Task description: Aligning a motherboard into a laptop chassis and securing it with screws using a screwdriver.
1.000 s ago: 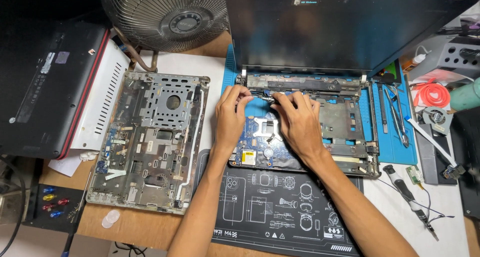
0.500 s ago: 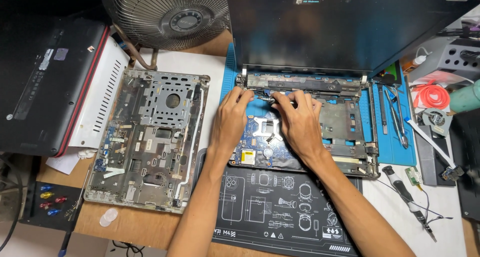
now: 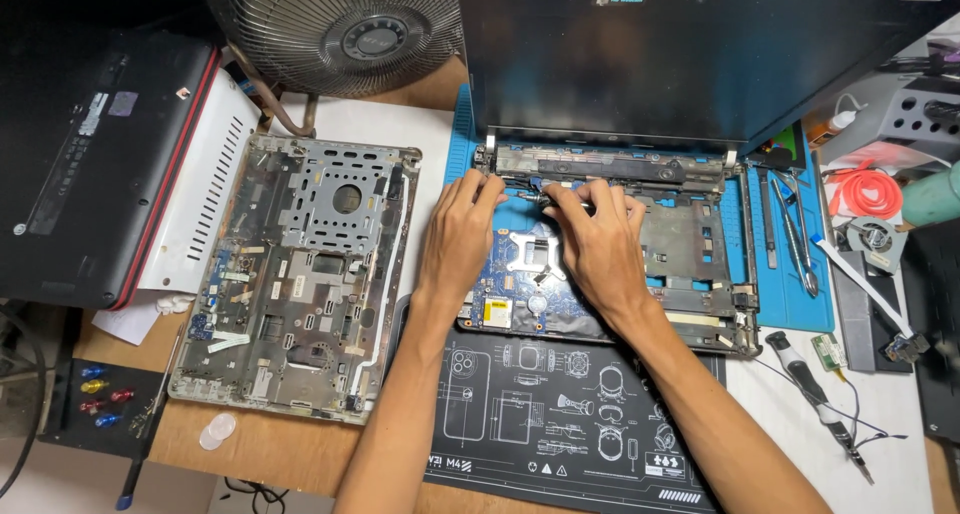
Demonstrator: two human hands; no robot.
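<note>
Looking down at a crowded wooden counter [image 3: 290,449] here, biggest thing first: the opened laptop [image 3: 700,64] with its dark screen standing up at the back and its stripped base sitting on a blue mat [image 3: 790,294]. Left of it lies the removed metal-lined top cover [image 3: 300,274], inside face up, and further left a closed black laptop [image 3: 90,164] stacked on a white one. A desk fan [image 3: 340,29] stands at the back, and a black printed mat [image 3: 540,414] lies in front of the base. The blue motherboard [image 3: 510,294] is still seated in the base, and both hands are on its back edge near the hinge bar. The left hand [image 3: 460,234] has its fingertips curled down at the edge, though I can't tell whether its grip actually closes on anything. The right hand [image 3: 600,239] looks pinched on a thin dark cable [image 3: 540,192] or connector there. My guess is this is the cable-freeing stage, so the next move calls for a light, straight pull without bending anything. Tweezers [image 3: 790,224] lie on the right of the blue mat, a screwdriver [image 3: 815,399] on white paper nearby.
</note>
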